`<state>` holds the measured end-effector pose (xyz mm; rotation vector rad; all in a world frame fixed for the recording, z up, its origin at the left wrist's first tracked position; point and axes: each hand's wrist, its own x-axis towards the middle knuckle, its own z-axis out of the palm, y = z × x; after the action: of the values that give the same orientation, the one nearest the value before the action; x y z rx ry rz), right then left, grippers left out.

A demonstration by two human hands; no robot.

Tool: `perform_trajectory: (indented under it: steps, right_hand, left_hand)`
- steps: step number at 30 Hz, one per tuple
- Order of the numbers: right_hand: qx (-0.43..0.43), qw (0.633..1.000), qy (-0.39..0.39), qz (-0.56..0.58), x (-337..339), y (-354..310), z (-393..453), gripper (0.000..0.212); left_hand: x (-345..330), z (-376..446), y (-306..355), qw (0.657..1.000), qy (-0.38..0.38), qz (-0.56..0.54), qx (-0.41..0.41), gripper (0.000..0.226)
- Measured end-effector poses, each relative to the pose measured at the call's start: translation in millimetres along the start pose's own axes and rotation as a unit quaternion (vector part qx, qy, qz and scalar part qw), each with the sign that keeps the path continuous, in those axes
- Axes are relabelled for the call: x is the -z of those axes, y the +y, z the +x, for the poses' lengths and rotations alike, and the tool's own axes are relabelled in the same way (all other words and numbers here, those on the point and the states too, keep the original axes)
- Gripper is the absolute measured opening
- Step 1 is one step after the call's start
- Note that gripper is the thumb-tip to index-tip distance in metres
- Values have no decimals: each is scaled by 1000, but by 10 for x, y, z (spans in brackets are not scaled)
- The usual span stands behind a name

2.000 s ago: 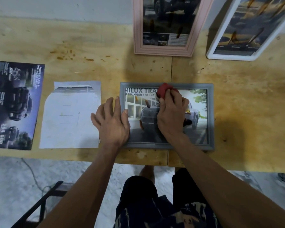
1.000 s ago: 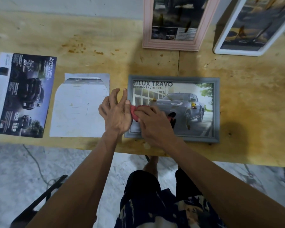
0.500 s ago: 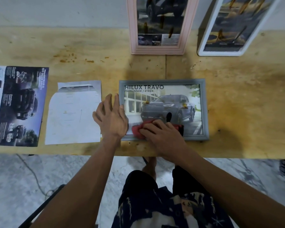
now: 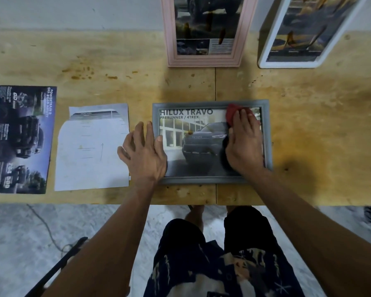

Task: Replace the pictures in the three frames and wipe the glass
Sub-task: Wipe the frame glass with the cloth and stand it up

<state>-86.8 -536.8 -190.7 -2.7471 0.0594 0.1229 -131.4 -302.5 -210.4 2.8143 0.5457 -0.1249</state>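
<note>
Grey frame (image 4: 212,180): lies flat, glass up, near the front edge of the tabletop (image 4: 319,125), about midway along it. The picture behind the glass shows a dark pickup and the words "HILUX TRAVO PRERUNNER / 4TREX".

Right hand (image 4: 244,144): lies palm down over the right part of the glass, fingers pointing toward the frame's far right corner. Fingers are only lightly bent, laid over a red cloth (image 4: 231,115) and pressing it to the glass.

Red cloth: bunched under the right fingertips at the far right corner of the glass, touching the frame's top rail. Most of it is hidden by the hand; only the part ahead of and left of the fingers shows.

Left hand (image 4: 145,154): flat, fingers spread and nearly straight, holding nothing. It straddles the frame's left rail, thumb on the glass, the other fingers on the bare tabletop just left of the frame.

Pale sheet (image 4: 92,148): flat on the tabletop just left of the left hand, its right edge touching or under the hand's outer side; I cannot tell which.

Dark brochure (image 4: 19,138): flat near the front left edge, just beside the pale sheet.

Pink frame (image 4: 204,58): stands at the back edge, behind the grey frame.

White frame (image 4: 287,62): stands tilted at the back edge, to the right of the pink frame.
</note>
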Motion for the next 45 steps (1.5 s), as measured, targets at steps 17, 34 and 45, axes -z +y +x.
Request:
perform_trajectory:
  steps: [17,34,45]
  right_hand:
    - [210,967,-141,24,-206,-625,-161,46]
    - [95,974,-78,188,436,-22,-455,28]
    - [54,996,-38,58,-62,51,-75,53]
  left_hand:
    - [-22,11,20,1000,-6,-6,18,51]
    - [-17,-7,46,1000,-1,-19,17,50]
    - [-90,-3,29,1000,26,-2,16,48]
